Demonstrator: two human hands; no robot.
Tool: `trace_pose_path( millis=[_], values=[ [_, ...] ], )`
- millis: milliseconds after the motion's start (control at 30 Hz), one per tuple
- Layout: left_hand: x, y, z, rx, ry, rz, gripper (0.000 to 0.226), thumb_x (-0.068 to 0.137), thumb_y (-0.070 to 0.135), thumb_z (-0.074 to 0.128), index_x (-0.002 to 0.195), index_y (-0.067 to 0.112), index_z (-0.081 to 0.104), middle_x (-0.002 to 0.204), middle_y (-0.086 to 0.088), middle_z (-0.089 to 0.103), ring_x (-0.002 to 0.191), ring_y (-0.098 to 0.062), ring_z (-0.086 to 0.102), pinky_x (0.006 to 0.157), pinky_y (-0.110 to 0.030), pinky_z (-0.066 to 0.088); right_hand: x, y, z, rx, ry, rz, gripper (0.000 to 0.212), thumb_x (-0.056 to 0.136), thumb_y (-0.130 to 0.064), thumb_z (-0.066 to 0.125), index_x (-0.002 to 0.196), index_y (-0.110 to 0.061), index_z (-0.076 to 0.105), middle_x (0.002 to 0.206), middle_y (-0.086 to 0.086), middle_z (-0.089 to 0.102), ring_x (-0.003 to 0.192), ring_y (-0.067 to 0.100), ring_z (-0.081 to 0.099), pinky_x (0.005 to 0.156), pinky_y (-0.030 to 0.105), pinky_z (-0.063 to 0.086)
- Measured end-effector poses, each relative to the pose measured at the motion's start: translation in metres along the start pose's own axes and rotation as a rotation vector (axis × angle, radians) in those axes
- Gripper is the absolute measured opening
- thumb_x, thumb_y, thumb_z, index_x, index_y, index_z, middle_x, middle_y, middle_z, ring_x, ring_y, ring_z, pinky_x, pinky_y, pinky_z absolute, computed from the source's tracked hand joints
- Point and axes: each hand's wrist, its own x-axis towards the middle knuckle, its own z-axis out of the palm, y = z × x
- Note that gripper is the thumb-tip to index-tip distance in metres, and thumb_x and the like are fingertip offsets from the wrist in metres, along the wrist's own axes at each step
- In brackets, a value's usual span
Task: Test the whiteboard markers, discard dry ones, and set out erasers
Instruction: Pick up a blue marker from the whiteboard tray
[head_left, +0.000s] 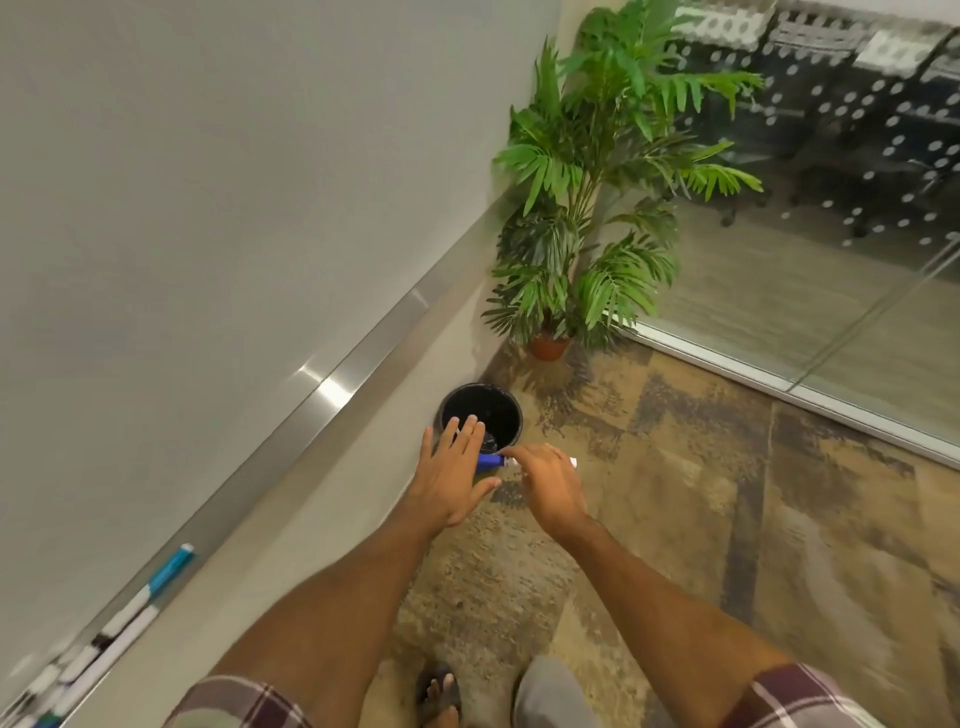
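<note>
A round black waste bin (480, 391) stands on the patterned carpet against the wall, just below centre frame. Its inside is dark and glossy, and I cannot tell what lies in it. The left hand (452, 470) hovers palm down over the bin's near rim, fingers straight and spread, holding nothing. The right hand (551, 483) curls its fingers round a white-barrelled marker with a blue cap (491, 461), level beside the bin's near edge, cap end under the left hand. At lower left, several markers (130, 613) lie along the whiteboard's metal ledge (363, 358). At upper centre, a terracotta pot (548, 347) holds a green leafy plant.
</note>
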Motion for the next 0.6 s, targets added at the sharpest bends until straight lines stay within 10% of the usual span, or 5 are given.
trace_pose_path(
  millis=[600],
  values=[
    [0.255,-0.061,0.078,-0.127,-0.151,-0.263,0.083,0.097,0.055,0.042,0.156,0.015,-0.001,0.164,-0.003,-0.004,0.150,-0.025,-0.006,0.119,-0.052,-0.002,0.263,0.143,0.125,-0.042,-0.363,-0.185,0.063,0.059,-0.007,0.078,0.119,-0.021,0.061,0.114,0.001,0.066,0.099,0.022,0.059,0.096,0.037,0.041]
  ],
)
